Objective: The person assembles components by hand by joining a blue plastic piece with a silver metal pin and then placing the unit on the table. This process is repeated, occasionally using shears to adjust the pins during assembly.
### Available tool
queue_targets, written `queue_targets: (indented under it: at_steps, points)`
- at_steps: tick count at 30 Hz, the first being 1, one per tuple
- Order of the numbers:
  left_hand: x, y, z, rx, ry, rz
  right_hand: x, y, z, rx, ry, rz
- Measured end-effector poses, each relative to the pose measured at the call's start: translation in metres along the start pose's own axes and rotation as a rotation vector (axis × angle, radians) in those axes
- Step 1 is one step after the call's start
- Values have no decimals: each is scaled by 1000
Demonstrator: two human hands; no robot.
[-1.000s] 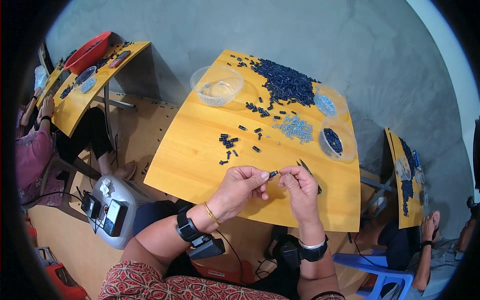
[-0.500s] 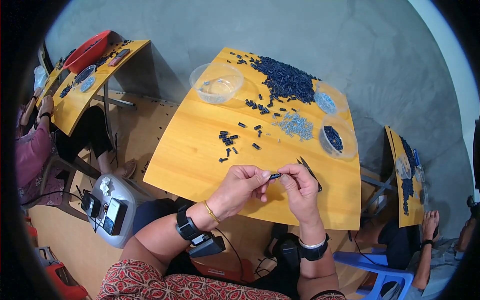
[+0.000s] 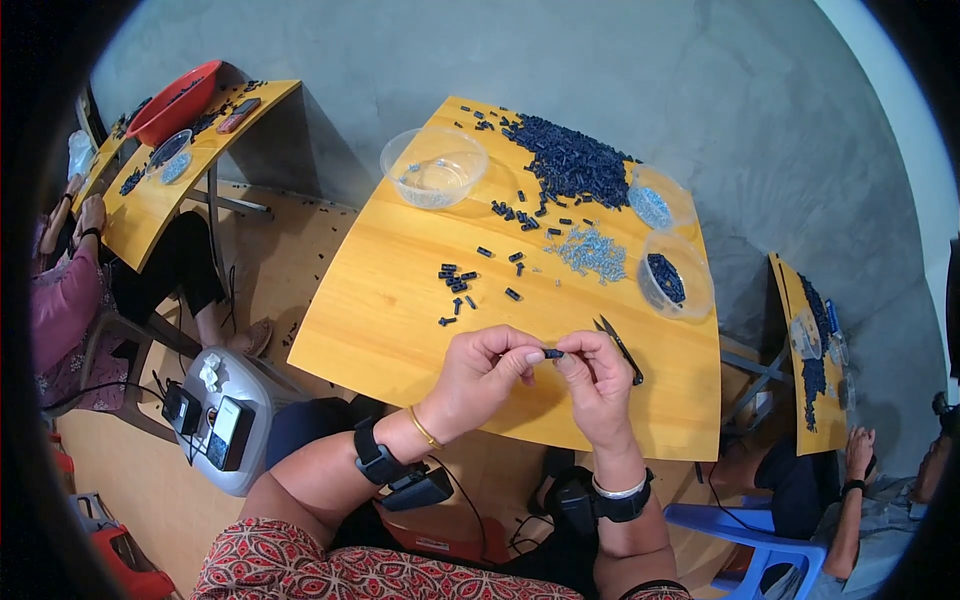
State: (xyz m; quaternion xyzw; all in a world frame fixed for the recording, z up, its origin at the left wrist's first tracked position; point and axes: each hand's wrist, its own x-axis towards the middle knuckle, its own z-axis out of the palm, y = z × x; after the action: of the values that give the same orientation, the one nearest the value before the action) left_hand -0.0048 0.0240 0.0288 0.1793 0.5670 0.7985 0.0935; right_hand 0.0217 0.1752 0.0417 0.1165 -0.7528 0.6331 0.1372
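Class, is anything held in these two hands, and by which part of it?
A small dark piece, pinched at its left end by the left fingers and at its right end by the right fingers.

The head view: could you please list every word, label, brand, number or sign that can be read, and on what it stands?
No text can be read.
Box on the pale stool: any print is too small.
Pale label on the red object: too small and blurred.

Your view is moderately bright; soft shadows mark the grey wall (image 3: 480, 55). Your yellow table (image 3: 365, 320) bows at its edges (fisheye distortion); corners black out.
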Motion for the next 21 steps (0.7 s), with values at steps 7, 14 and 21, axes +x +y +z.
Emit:
queue_targets:
  at_steps: [7, 14, 21]
  points:
    - [-3, 2, 0, 1, -16, 46, -2, 2, 0, 86, -3, 14]
    - [-1, -3, -2, -44, -1, 25, 1, 7, -5, 120, 63, 32]
    - [5, -8, 1, -39, -28, -6, 2, -4, 0, -11, 59, -29]
